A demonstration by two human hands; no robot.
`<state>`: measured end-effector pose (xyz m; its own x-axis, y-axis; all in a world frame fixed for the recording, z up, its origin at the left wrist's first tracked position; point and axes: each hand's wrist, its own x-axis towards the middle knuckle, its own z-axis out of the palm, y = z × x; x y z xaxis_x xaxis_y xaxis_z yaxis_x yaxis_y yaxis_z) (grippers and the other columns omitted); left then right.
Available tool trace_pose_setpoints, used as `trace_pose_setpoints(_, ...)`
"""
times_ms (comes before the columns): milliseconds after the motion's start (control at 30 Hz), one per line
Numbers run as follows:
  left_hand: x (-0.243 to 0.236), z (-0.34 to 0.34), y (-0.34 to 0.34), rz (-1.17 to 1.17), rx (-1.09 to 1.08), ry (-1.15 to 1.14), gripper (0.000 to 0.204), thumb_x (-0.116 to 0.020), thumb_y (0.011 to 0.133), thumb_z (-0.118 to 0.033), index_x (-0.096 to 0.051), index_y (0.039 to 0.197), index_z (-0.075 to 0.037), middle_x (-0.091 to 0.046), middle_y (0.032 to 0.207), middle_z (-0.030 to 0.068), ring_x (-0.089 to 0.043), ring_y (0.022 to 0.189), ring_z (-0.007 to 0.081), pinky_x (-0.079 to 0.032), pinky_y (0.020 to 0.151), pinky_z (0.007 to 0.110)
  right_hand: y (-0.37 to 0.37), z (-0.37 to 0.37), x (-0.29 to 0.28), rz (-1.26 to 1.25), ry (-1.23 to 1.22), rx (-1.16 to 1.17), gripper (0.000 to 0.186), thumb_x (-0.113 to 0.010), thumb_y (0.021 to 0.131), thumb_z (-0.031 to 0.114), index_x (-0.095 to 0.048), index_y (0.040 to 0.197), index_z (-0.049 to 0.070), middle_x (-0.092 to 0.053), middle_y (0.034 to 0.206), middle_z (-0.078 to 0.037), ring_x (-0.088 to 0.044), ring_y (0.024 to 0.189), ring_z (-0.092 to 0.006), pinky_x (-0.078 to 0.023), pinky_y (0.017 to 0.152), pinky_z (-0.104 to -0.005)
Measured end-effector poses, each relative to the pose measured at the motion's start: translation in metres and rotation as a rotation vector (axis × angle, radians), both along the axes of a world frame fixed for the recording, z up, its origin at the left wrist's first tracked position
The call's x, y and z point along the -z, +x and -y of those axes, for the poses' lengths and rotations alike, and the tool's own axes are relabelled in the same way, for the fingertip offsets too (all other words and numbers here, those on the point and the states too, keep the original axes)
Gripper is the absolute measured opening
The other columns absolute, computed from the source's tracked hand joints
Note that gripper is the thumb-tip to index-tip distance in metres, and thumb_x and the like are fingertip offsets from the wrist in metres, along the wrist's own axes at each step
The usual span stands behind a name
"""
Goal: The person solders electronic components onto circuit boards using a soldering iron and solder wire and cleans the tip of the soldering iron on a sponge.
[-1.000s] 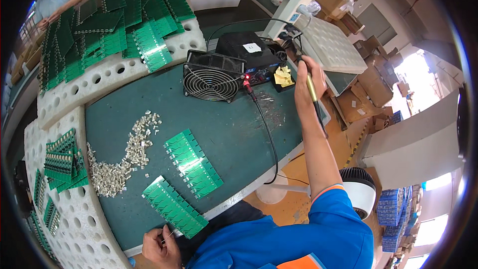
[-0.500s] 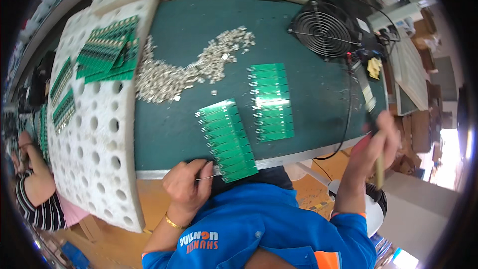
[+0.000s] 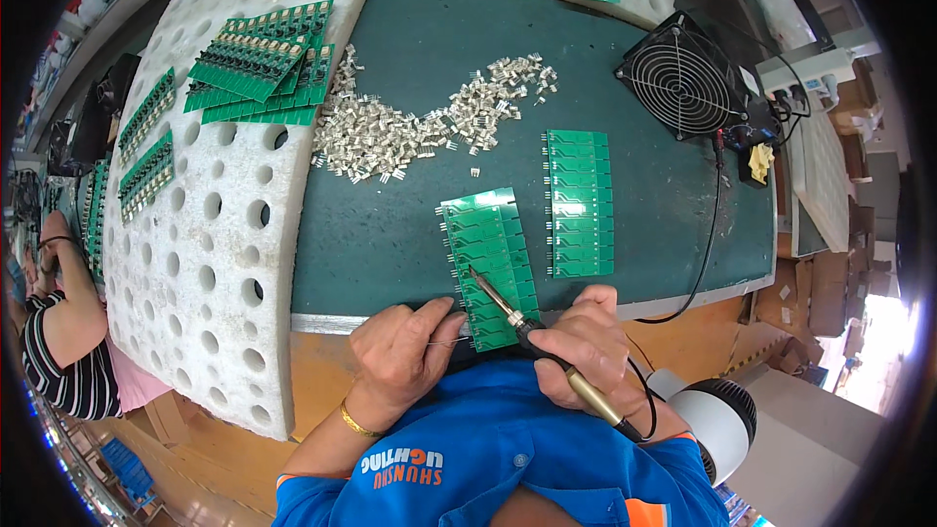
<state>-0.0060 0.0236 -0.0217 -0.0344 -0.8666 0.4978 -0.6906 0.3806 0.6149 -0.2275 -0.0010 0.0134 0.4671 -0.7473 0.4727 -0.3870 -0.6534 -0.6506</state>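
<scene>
My right hand (image 3: 588, 351) grips a soldering iron (image 3: 501, 301), its tip pointing up and left over a green circuit board panel (image 3: 493, 234). The panel lies slightly tilted at the table's near edge, with a row of metal pins along its left side. Whether the tip touches the board, I cannot tell. At the panel's lower left corner, my left hand (image 3: 398, 351) pinches a thin solder wire (image 3: 446, 342). A second green panel (image 3: 581, 205) lies just to the right. Beyond the first panel is a heap of small white pin connectors (image 3: 376, 137).
A white foam board (image 3: 224, 263) with round holes covers the left side, bearing stacked populated circuit boards (image 3: 264, 63). A black fan (image 3: 683, 88) stands at the back right, and a black cable (image 3: 711, 244) hangs over the front edge. Another person's arm (image 3: 78, 293) shows far left.
My right hand has brought the soldering iron from the far right over to the near panel. My left hand stays by the panel with the wire. The whole view has shifted slightly.
</scene>
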Motion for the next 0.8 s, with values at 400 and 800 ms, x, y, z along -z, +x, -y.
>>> trace_pose_setpoints(400,0.0013,-0.0007,0.0005,0.024,0.019,0.016,0.027,-0.081,0.074,-0.009,-0.066,0.096,-0.006,-0.055,0.061,0.0053,-0.051,0.047,0.0194,-0.037,0.043,0.033,0.0008,0.002,0.0021,0.019,0.015,-0.024,0.026,-0.074,0.078,0.015,-0.067,0.102,0.007,-0.062,0.07,-0.001,-0.057,0.063,-0.0184,-0.039,0.07,-0.0361)
trace_pose_setpoints(800,0.0001,-0.0004,0.0012,0.042,0.02,0.022,0.027,-0.081,0.073,-0.008,-0.066,0.095,-0.006,-0.057,0.062,0.0055,-0.052,0.048,0.0195,-0.038,0.043,0.032,0.0004,0.0017,-0.0009,-0.017,0.019,-0.022,0.027,-0.073,0.075,0.012,-0.067,0.101,0.008,-0.061,0.069,0.0,-0.056,0.061,-0.018,-0.039,0.071,-0.0362)
